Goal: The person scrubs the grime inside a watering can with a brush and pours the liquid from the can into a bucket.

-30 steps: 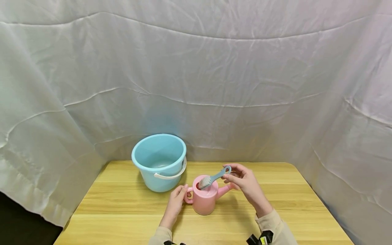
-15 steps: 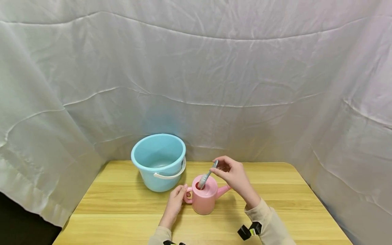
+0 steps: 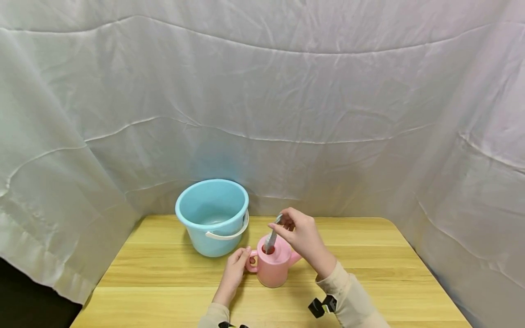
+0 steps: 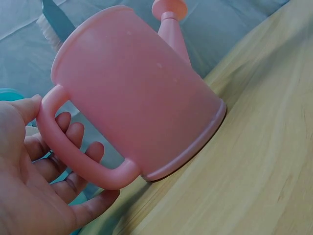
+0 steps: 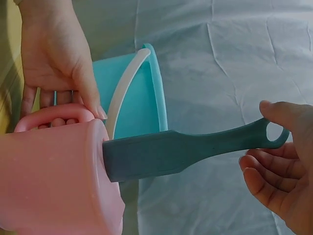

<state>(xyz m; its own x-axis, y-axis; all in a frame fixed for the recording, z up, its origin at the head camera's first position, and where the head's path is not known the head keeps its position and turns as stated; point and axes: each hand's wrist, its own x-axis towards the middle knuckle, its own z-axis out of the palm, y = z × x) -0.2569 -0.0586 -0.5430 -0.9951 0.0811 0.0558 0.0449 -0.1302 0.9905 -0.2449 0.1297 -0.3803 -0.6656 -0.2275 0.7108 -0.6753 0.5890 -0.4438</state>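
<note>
A pink watering can [image 3: 272, 271] stands upright on the wooden table, spout to the right. My left hand [image 3: 234, 273] holds its handle [image 4: 80, 164], fingers passing through the loop in the left wrist view. Above the can, my right hand [image 3: 301, 234] pinches the ring end of a blue-grey brush [image 5: 195, 149] with white bristles. The brush slants down, its head at the can's round top opening [image 3: 268, 250]. In the right wrist view the tip of the brush head is hidden by the can's rim, and thumb and fingers are at the handle's ring.
A light blue bucket [image 3: 215, 242] with a white handle [image 3: 229, 236] stands behind and left of the can, close to the left hand. Grey cloth [image 3: 287, 100] hangs around the back and sides of the wooden table [image 3: 361, 255].
My right hand has moved left with the brush, tilting it steeper and bringing its head down to the can's opening. The left hand and can have stayed in place.
</note>
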